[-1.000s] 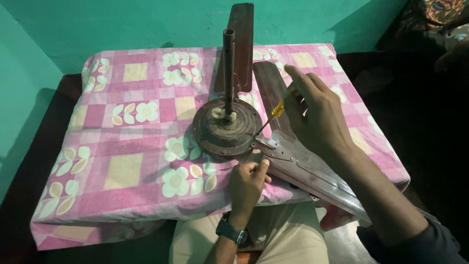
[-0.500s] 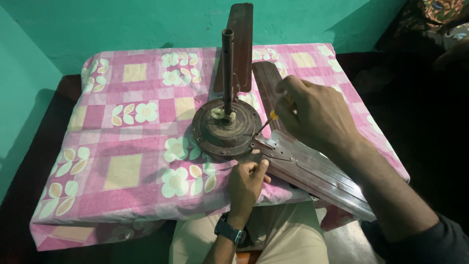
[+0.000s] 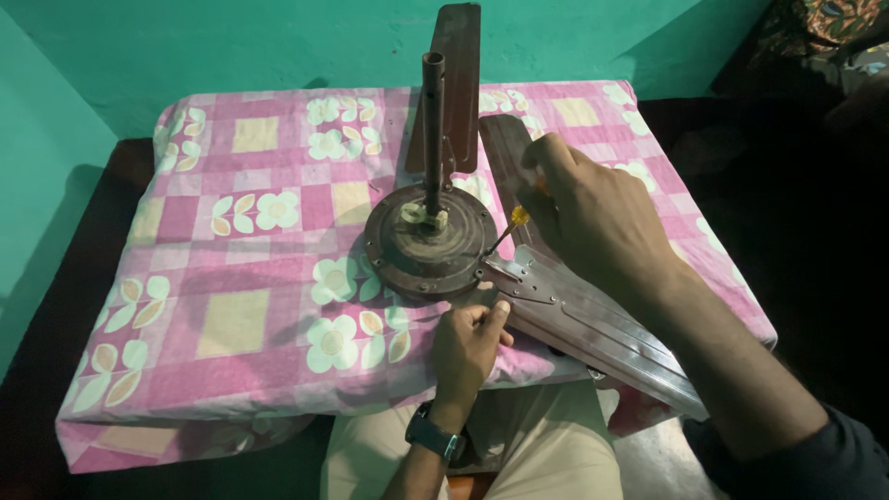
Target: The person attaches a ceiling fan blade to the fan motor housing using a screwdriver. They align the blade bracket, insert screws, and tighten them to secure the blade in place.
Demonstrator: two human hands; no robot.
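Observation:
A dusty brown ceiling fan lies on the bed, its round motor housing (image 3: 428, 245) in the middle with a rod (image 3: 433, 130) standing upright from it. One blade (image 3: 593, 324) runs toward the lower right, a second (image 3: 507, 153) to the upper right, a third (image 3: 454, 74) points away from me. My right hand (image 3: 597, 218) is shut on a screwdriver with a yellow-orange handle (image 3: 519, 218), its tip at the housing's rim where the near blade's metal bracket (image 3: 519, 278) joins. My left hand (image 3: 468, 343), a watch on its wrist, pinches the bracket's edge just below the housing.
The fan rests on a pink checked bedsheet with white flowers (image 3: 231, 278). Green walls (image 3: 231, 46) rise behind and to the left. Dark floor and patterned cloth (image 3: 824, 28) lie at the right. My knees in light trousers (image 3: 546, 454) are at the bed's near edge.
My right hand has shifted slightly right and down with the screwdriver, turning over the rim of the housing. The left hand stays at the bracket.

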